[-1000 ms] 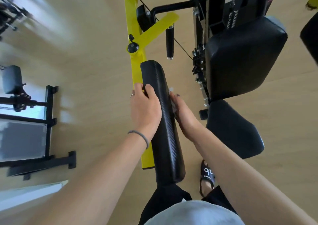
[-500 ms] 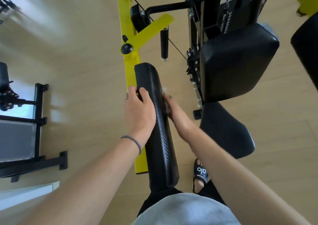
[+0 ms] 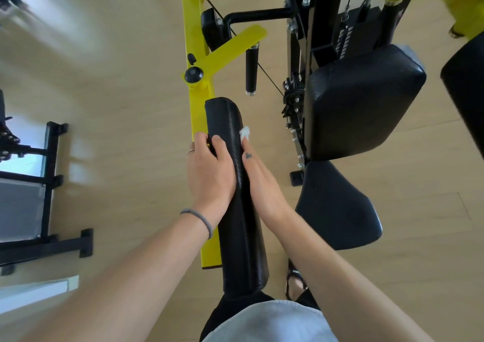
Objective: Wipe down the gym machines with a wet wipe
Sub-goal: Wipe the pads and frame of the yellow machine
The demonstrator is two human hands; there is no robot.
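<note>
- Head view, looking straight down: long black arm pad (image 3: 237,197) runs away from me between my two forearms, mounted beside a yellow frame bar (image 3: 195,85).
- Left hand (image 3: 209,174) rests on the pad's left edge, thumb lying across the top face, the other fingers curled over the left side next to the yellow bar. It grips the pad.
- Ring on one left finger; grey band (image 3: 199,217) round the left wrist.
- Right hand (image 3: 264,184) lies flat along the pad's right side, fingers straight and pointing away from me.
- Wet wipe (image 3: 245,133), white and bunched, sits at my right fingertips, pressed against the pad's upper right edge. Most of it is hidden under the fingers; cannot tell whether a thumb pinches it.
- Small dark mark on one right finger.
- To the right: black back pad (image 3: 364,100) and black seat pad (image 3: 337,208) on the black upright of the machine.
- Pale wooden floor (image 3: 125,100) below; black rack (image 3: 49,184) at the left edge.
- Sandalled foot (image 3: 294,280) visible just right of the pad's near end.
</note>
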